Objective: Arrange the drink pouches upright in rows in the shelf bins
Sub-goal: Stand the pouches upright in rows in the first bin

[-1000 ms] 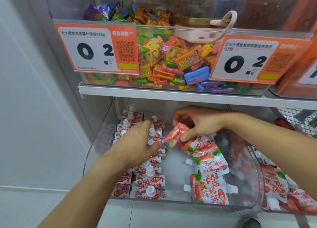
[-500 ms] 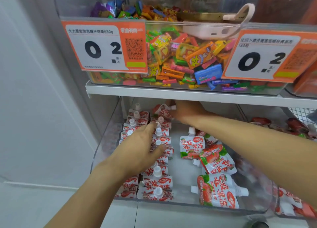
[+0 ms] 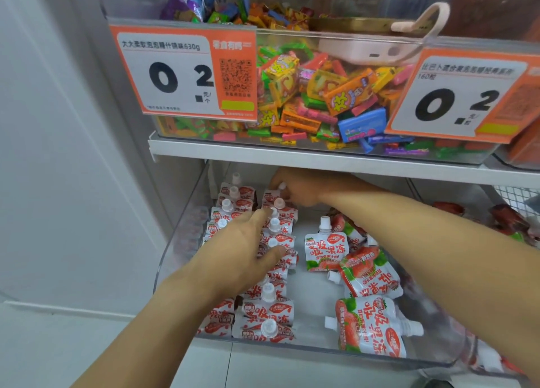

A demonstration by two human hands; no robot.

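Crowding pouches [image 3: 271,306], open bin floor [image 3: 314,297] beside

two hands [image 3: 242,250], two price tags [image 3: 184,72]

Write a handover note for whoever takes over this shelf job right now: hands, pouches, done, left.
Left hand: open, fingers resting on the upright rows at the bin's left.
Right hand: at the back of the second row, grip on a pouch there.
Done: two upright rows in the clear bin.
Left: loose pouches lying flat on the right side, one standing alone; stand them into a third row.
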